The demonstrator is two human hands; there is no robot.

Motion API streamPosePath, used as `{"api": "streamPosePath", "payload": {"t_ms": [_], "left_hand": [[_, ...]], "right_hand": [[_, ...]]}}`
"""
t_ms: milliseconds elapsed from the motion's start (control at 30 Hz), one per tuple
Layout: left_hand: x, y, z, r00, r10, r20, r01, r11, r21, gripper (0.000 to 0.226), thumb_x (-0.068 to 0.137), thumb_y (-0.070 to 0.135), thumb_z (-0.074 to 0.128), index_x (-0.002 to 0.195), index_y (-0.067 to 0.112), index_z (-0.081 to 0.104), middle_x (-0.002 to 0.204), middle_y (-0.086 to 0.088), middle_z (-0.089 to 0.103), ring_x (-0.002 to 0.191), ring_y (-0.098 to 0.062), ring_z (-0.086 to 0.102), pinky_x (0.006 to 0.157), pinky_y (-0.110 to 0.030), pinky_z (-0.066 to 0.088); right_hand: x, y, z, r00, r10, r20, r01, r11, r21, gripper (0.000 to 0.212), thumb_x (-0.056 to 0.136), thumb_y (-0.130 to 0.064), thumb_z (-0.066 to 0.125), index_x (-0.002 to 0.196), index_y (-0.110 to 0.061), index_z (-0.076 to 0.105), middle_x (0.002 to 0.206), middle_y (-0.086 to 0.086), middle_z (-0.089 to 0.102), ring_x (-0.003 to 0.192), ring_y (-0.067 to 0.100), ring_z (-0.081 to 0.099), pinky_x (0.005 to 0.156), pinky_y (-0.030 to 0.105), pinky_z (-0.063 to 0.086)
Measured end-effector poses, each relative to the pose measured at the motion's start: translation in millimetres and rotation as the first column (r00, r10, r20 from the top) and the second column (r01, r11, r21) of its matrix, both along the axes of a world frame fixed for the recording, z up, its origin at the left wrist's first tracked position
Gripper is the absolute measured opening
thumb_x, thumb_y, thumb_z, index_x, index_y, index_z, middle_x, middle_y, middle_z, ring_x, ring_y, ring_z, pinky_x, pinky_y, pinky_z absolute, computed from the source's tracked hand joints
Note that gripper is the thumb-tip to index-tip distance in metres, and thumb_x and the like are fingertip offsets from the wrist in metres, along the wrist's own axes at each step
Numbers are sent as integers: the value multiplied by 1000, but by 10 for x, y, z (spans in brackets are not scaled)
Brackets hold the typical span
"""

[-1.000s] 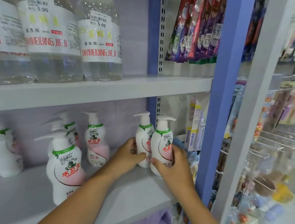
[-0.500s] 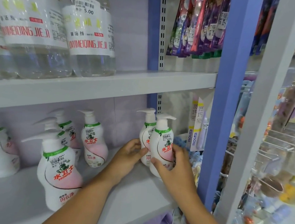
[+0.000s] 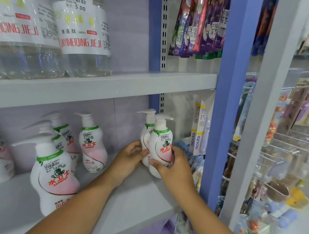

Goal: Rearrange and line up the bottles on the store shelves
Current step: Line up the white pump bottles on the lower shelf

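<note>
Two white pump bottles with pink and green labels stand one behind the other at the right end of the lower shelf [image 3: 136, 194]. My right hand [image 3: 172, 166] grips the front pump bottle [image 3: 162, 141] around its lower body. My left hand [image 3: 131, 157] holds the rear pump bottle [image 3: 146, 132] from the left. Both bottles are upright and touch each other. Several more of the same pump bottles stand to the left, the nearest one [image 3: 53, 179] close to the shelf's front, another [image 3: 92, 145] further back.
Large clear detergent bottles [image 3: 82, 33] stand on the upper shelf [image 3: 104, 87]. A blue upright [image 3: 225, 122] bounds the shelf on the right. Packaged toothbrushes [image 3: 199, 24] hang above, and wire hooks with small goods [image 3: 285, 155] fill the right side.
The two held bottles have come closer together, the rear one now partly hidden behind the front one. Both hands have kept their grip. The camera has drifted a little.
</note>
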State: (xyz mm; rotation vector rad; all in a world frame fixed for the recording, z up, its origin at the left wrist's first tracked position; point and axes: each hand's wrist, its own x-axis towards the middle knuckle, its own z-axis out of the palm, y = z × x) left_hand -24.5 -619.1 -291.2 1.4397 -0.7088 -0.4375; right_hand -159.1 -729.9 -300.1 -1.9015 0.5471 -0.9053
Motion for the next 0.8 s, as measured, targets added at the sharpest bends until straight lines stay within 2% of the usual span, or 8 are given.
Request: {"api": "streamPosePath", "payload": {"t_ms": [167, 300, 500, 633, 733, 800], "left_hand": [[31, -8, -23, 999, -11, -34, 10, 1000, -25, 26, 95, 15, 69, 121, 17, 67, 113, -7, 76, 108, -24, 73, 94, -36, 59], [41, -15, -68, 1000, 6, -16, -7, 999, -35, 26, 95, 14, 69, 120, 16, 67, 112, -8, 76, 107, -25, 73, 96, -39, 58], [44, -30, -59, 999, 26, -22, -26, 1000, -15, 25, 94, 17, 70, 119, 18, 67, 112, -5, 76, 108, -24, 72, 100, -45, 56], [34, -24, -48, 999, 32, -27, -33, 999, -12, 23, 95, 16, 70, 118, 19, 68, 111, -3, 77, 107, -24, 73, 100, -46, 55], [16, -23, -46, 998, 59, -28, -59, 998, -17, 21, 94, 14, 72, 114, 19, 69, 107, -4, 78, 109, -32, 71, 101, -52, 53], [-26, -12, -24, 997, 67, -34, -68, 997, -20, 21, 93, 12, 72, 114, 18, 70, 107, -5, 78, 108, -32, 71, 100, -52, 53]], "right_hand": [[-26, -86, 21, 997, 79, 8, -79, 991, 105, 54, 67, -42, 91, 110, -34, 60, 110, -13, 69, 99, 2, 66, 90, 31, 56], [-45, -76, 3, 997, 82, 12, -83, 990, 112, 52, 69, -36, 91, 110, -34, 59, 110, -14, 70, 100, 2, 66, 88, 29, 56], [-9, -67, -27, 998, 55, 20, -56, 997, 58, 57, 66, -44, 90, 112, -35, 57, 110, -17, 66, 101, 2, 64, 87, 29, 56], [5, -62, -34, 999, 48, 23, -49, 998, 47, 65, 59, -58, 85, 114, -36, 57, 111, -18, 66, 101, 0, 63, 87, 30, 56], [-18, -51, -27, 997, 79, 23, -80, 995, 62, 60, 66, -49, 88, 116, -36, 57, 113, -17, 65, 99, -3, 63, 84, 23, 55], [-26, -50, -31, 996, 86, 28, -87, 995, 53, 59, 68, -47, 89, 116, -37, 57, 113, -17, 66, 101, -2, 63, 85, 25, 55]]}}
